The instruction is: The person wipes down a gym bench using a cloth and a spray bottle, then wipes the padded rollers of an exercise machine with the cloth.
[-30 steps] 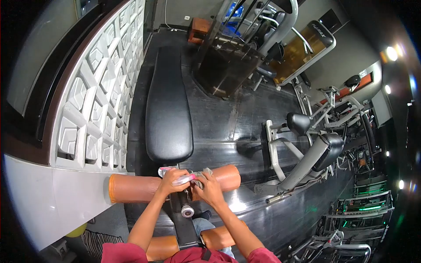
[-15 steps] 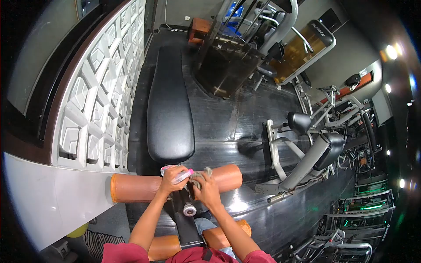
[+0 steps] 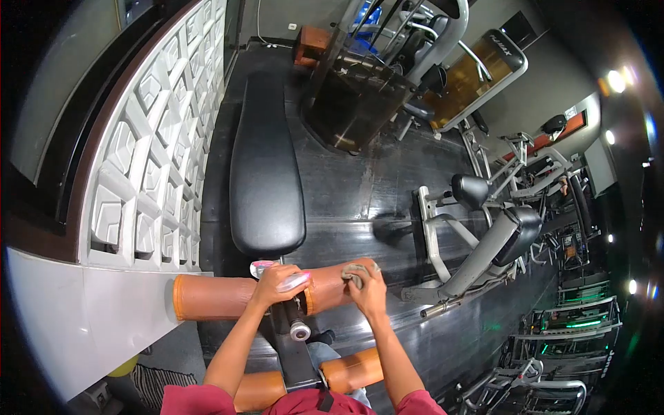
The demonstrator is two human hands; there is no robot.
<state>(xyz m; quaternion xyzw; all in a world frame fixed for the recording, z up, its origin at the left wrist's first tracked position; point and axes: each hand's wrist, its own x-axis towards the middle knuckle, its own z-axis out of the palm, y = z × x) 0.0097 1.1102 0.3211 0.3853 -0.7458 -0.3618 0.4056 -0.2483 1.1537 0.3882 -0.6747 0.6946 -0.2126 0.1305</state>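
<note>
My right hand (image 3: 369, 289) is closed on a crumpled grey-green cloth (image 3: 353, 273) and presses it to the top of the brown roller pad (image 3: 328, 289) on the right. My left hand (image 3: 275, 285) grips a clear plastic bottle with pink parts (image 3: 294, 281), held over the inner end of the left brown roller pad (image 3: 214, 297). Its shape is partly hidden by my fingers. Between the two pads runs a black metal post with a round silver end (image 3: 299, 330). Beyond them stretches a long black padded bench (image 3: 268, 187).
Lower orange-brown rollers (image 3: 354, 370) sit close to my body. A white lattice wall (image 3: 145, 152) and a white ledge (image 3: 83, 311) stand on the left. To the right is a grey-framed machine with black pads (image 3: 515, 238); a weight-stack machine (image 3: 356, 100) stands ahead.
My right hand has moved right with the cloth, from beside the bottle to the right roller pad's outer part. My left hand, still holding the bottle, has barely moved.
</note>
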